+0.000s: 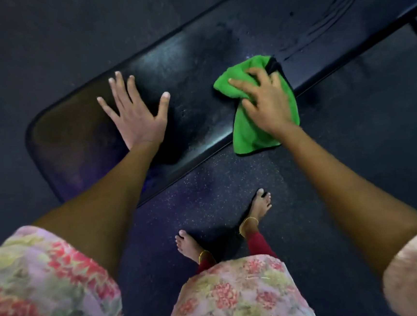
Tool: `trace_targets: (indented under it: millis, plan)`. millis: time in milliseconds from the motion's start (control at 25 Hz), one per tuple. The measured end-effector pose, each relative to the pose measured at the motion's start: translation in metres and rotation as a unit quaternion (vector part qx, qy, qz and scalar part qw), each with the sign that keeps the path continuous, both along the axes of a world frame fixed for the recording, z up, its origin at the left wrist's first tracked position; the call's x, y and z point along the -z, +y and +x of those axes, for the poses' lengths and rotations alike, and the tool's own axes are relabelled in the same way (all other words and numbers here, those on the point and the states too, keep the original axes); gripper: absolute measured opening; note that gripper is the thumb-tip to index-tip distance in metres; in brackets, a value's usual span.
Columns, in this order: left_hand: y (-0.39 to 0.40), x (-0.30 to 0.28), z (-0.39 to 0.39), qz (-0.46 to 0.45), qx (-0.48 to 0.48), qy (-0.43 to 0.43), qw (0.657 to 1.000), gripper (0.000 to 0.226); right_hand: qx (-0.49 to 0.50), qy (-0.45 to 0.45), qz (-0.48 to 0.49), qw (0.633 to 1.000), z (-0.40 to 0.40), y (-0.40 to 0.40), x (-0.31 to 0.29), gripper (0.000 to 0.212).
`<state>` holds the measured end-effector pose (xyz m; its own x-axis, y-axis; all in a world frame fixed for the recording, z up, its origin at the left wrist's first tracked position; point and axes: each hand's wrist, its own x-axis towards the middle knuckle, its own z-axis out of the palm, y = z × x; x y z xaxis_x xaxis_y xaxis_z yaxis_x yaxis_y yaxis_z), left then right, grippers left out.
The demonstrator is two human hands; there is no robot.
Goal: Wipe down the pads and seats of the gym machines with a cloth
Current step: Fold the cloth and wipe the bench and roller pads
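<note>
The floor [329, 172] is dark rubber, matte and flecked with pale specks. On it stands the bench [194, 65], a long, narrow pad of black vinyl with rounded corners and a raised piped edge; its surface is glossy and catches pale sheen, with curved creases near its far end. Its long axis runs diagonally, from the lower left up to the upper right. The cloth [255, 128] is bright green, soft and napped, with a thin dark hem; it lies bunched on the pad's near edge, right of middle, one corner hanging over the side. The left hand [137, 116] rests flat on the pad with fingers straight and spread. The right hand [265, 100] presses on the cloth, its fingers curled into the folds and gripping it.
</note>
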<state>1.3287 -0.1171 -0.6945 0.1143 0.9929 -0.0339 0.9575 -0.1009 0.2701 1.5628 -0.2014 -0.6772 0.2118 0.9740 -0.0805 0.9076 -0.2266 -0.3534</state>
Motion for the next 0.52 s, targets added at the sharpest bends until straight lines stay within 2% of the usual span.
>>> trace_targets:
  millis: [40,80,160,240,280,320,400,480,520]
  plan:
    - [-0.001,0.001,0.0,0.007,0.029,0.005,1.0,0.072,0.058,0.006,-0.007,0.998,-0.012,0.004,-0.002,0.046]
    - [-0.001,0.001,0.001,0.013,0.057,0.004,0.998,0.069,0.06,0.012,-0.016,0.998,-0.027,0.004,-0.005,0.047]
    - [0.0,0.002,0.002,0.014,0.087,-0.007,0.996,0.061,-0.092,0.044,-0.008,0.995,-0.047,-0.009,-0.006,0.048]
    - [-0.001,0.004,0.002,0.017,0.08,-0.013,0.997,0.056,-0.26,0.074,0.001,0.963,-0.024,-0.028,-0.002,0.048]
    - [0.0,0.004,0.001,0.022,0.076,-0.015,0.997,0.054,-0.287,0.079,-0.001,0.955,0.002,-0.031,-0.001,0.046]
    - [0.0,0.003,0.001,0.022,0.073,-0.015,0.997,0.053,-0.273,0.075,-0.001,0.959,0.03,-0.03,0.0,0.044]
    - [0.004,-0.004,0.011,0.02,0.026,-0.013,0.999,0.05,-0.133,0.079,0.012,0.988,0.075,-0.019,0.0,0.039]
    - [0.01,-0.01,0.043,0.01,-0.077,-0.031,0.996,0.046,0.027,0.08,0.014,0.996,0.075,-0.006,0.001,0.037]
    - [0.013,-0.011,0.065,0.004,-0.108,-0.047,0.993,0.046,0.041,0.076,0.011,0.996,0.062,-0.001,-0.001,0.037]
